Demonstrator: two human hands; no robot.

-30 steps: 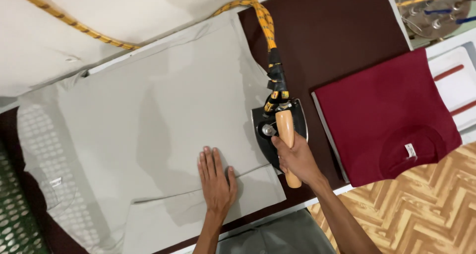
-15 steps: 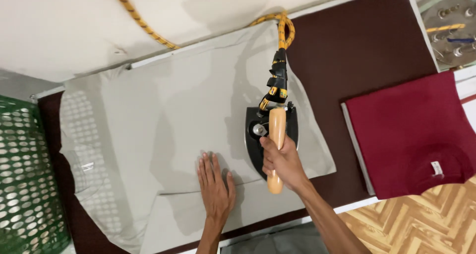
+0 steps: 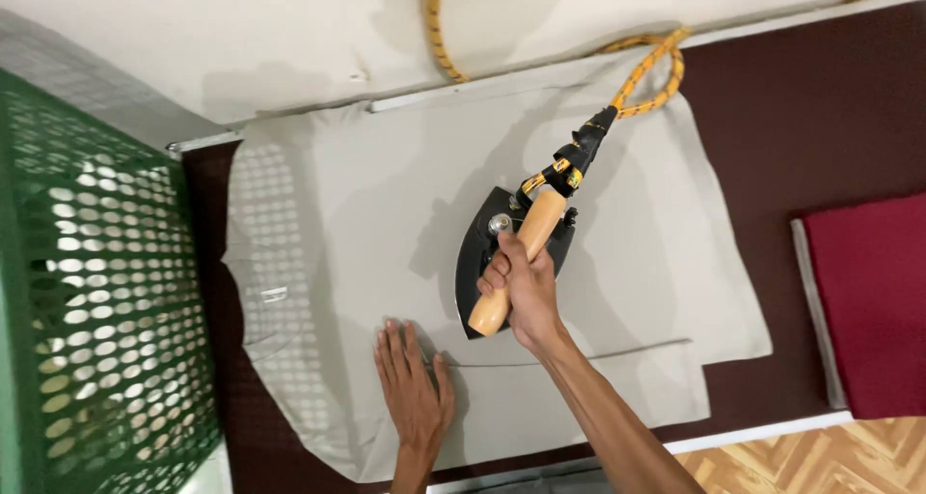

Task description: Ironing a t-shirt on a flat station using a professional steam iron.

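Right hand (image 3: 526,296): fingers closed around the iron (image 3: 516,253) (wooden handle).
Left hand (image 3: 415,388): fingers spread flat on grey shirt (image 3: 386,214).
Green basket (image 3: 92,291): contents not visible.

Bright, even light; soft shadows; dappled basket (image 3: 87,291) shadow; sharp focus.

One iron (image 3: 514,260), two garments (image 3: 386,224) (image 3: 873,306), perhaps one basket (image 3: 92,291).

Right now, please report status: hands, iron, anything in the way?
Right hand grips iron on grey shirt. Left hand flat on shirt. Cord trails behind, nothing blocking.
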